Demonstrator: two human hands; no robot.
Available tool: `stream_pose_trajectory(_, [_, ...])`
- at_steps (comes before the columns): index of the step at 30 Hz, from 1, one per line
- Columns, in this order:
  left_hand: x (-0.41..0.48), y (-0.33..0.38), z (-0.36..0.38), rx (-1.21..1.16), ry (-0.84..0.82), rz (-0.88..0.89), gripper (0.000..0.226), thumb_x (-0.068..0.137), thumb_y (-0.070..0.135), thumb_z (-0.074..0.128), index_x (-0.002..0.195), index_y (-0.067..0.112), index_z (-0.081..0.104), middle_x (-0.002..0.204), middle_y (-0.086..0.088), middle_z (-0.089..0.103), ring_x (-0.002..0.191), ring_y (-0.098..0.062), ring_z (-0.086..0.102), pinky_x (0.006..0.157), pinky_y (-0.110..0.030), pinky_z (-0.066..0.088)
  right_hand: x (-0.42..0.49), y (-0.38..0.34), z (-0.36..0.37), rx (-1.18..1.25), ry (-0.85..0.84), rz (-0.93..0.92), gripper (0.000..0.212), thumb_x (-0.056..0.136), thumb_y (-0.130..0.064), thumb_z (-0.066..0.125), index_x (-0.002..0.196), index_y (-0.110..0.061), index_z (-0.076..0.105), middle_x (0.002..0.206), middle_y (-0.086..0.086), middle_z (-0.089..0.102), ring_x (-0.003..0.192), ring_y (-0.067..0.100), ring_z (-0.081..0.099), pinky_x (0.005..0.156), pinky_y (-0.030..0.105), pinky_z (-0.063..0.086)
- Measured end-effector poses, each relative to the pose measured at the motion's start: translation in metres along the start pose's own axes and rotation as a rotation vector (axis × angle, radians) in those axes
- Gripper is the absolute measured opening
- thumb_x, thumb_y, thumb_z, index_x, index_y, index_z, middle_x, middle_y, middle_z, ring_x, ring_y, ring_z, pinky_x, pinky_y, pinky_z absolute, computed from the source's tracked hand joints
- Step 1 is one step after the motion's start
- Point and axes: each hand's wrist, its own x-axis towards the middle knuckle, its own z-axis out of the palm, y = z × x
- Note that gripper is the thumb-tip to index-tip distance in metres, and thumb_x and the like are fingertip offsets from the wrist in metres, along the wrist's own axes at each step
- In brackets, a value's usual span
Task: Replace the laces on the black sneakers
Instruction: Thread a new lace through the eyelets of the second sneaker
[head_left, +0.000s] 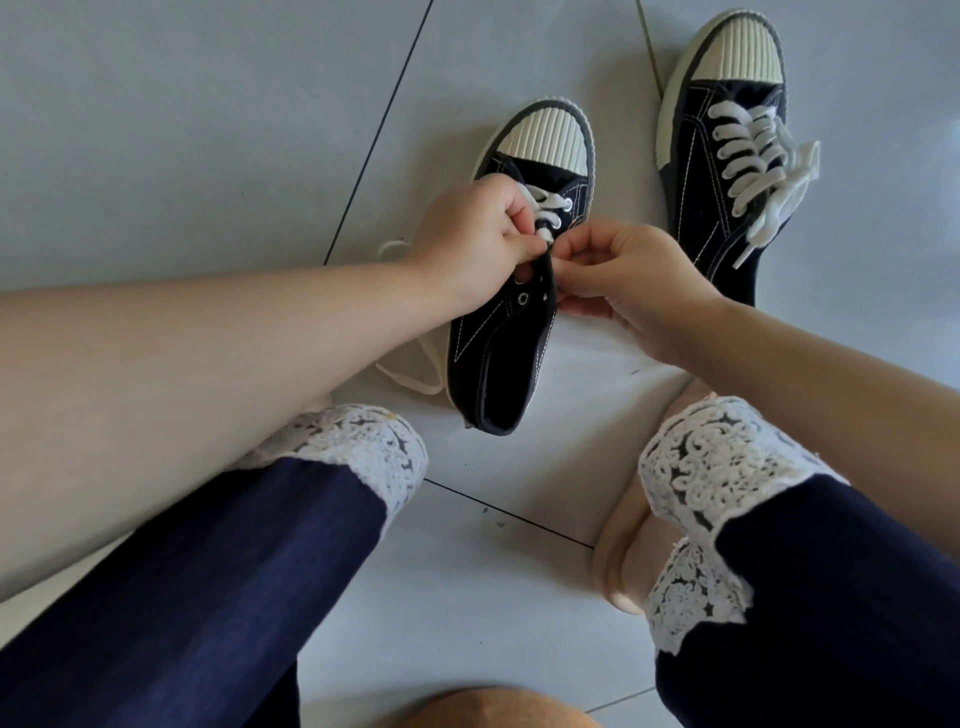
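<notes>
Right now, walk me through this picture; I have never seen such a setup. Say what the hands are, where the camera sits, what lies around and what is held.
There is no machine: these are a person's two bare hands, filmed by one camera worn on the head, looking down. On the grey tiled floor lie two black canvas sneakers with ribbed white toe caps. The farther sneaker, on the right, is fully laced in white. The nearer sneaker has a flat white lace through only its toe-end eyelets. The left hand pinches that lace; the right hand pinches the sneaker's eyelet edge beside it. A loose cream lace lies left of the nearer sneaker.
</notes>
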Motion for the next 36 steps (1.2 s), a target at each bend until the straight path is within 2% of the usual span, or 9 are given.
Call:
stream_pose_trajectory(3, [0.003,0.003,-0.003,-0.026,-0.059,-0.02,0.03,0.081,0.019,0.067,0.066,0.026,0.043,0.06,0.012,0.053,0.039,0.012,0.044,0.045,-0.007,0.03,0.001,0.0,-0.001,0.055,-0.004,0.03,0.015,0.082,0.001,0.065,0.075,-0.012,0.061,0.102,0.027,0.066,0.082,0.025,0.064,0.08,0.035,0.055])
stream_pose_trajectory(5, [0.0,0.003,-0.006,-0.035,-0.083,0.002,0.026,0.081,0.017,0.067,0.069,0.025,0.045,0.061,0.009,0.057,0.043,0.01,0.048,0.047,-0.007,0.032,0.001,0.001,0.001,0.062,-0.001,0.032,0.016,0.082,0.001,0.063,0.073,-0.012,0.061,0.092,0.021,0.069,0.077,0.022,0.065,0.076,0.032,0.056])
stream_pose_trajectory(8, [-0.007,0.003,-0.012,0.057,0.047,0.118,0.013,0.079,0.023,0.068,0.089,0.017,0.062,0.082,0.002,0.062,0.061,0.001,0.047,0.064,-0.007,0.034,0.002,0.003,0.003,0.082,0.041,0.015,0.02,0.084,0.003,0.06,0.071,-0.012,0.059,0.064,0.003,0.065,0.061,0.013,0.063,0.065,0.028,0.056])
stream_pose_trajectory(13, [-0.016,0.011,-0.003,0.295,-0.005,0.259,0.045,0.064,0.054,0.071,0.1,0.027,0.068,0.115,-0.001,0.05,0.11,-0.02,0.043,0.095,-0.028,0.032,0.0,0.005,0.007,-0.041,0.137,-0.021,0.024,0.084,0.0,0.059,0.073,-0.021,0.06,0.064,-0.005,0.059,0.059,0.007,0.058,0.059,0.023,0.052])
stream_pose_trajectory(21, [-0.02,0.006,0.0,0.464,0.062,0.302,0.042,0.066,0.052,0.066,0.105,0.037,0.063,0.119,0.009,0.049,0.115,-0.022,0.037,0.087,-0.03,0.019,-0.007,-0.001,0.003,-0.503,0.262,-0.182,0.027,0.082,0.0,0.051,0.07,-0.024,0.054,0.065,0.001,0.064,0.057,0.015,0.066,0.064,0.038,0.058])
stream_pose_trajectory(24, [-0.02,0.001,-0.005,0.459,0.068,0.298,0.039,0.067,0.049,0.066,0.105,0.039,0.064,0.119,0.011,0.05,0.115,-0.021,0.037,0.088,-0.029,0.018,-0.008,-0.003,-0.001,-0.466,0.231,-0.105,0.024,0.084,0.001,0.047,0.069,-0.017,0.053,0.06,0.004,0.065,0.06,0.022,0.069,0.069,0.045,0.057])
stream_pose_trajectory(30, [-0.016,-0.003,-0.011,0.496,0.066,0.313,0.035,0.067,0.051,0.066,0.101,0.04,0.065,0.115,0.008,0.051,0.115,-0.02,0.039,0.09,-0.033,0.02,-0.02,-0.02,-0.037,-0.793,0.395,-0.266,0.024,0.082,0.0,0.048,0.07,-0.021,0.05,0.064,-0.002,0.062,0.064,0.015,0.067,0.064,0.027,0.053])
stream_pose_trajectory(33, [-0.014,-0.004,-0.011,0.48,0.069,0.309,0.034,0.068,0.052,0.065,0.1,0.039,0.065,0.112,0.007,0.051,0.113,-0.02,0.039,0.091,-0.033,0.02,-0.033,-0.032,-0.066,-0.57,0.527,-0.317,0.022,0.083,0.0,0.049,0.075,-0.02,0.053,0.068,0.0,0.059,0.064,0.018,0.068,0.071,0.045,0.056])
stream_pose_trajectory(36, [-0.012,-0.003,-0.009,0.435,0.051,0.288,0.033,0.067,0.051,0.067,0.096,0.037,0.065,0.111,0.006,0.049,0.113,-0.02,0.039,0.09,-0.032,0.019,-0.038,-0.035,-0.054,-0.174,0.4,-0.341,0.022,0.085,-0.002,0.048,0.077,-0.023,0.048,0.083,0.002,0.063,0.077,0.011,0.069,0.074,0.031,0.056])
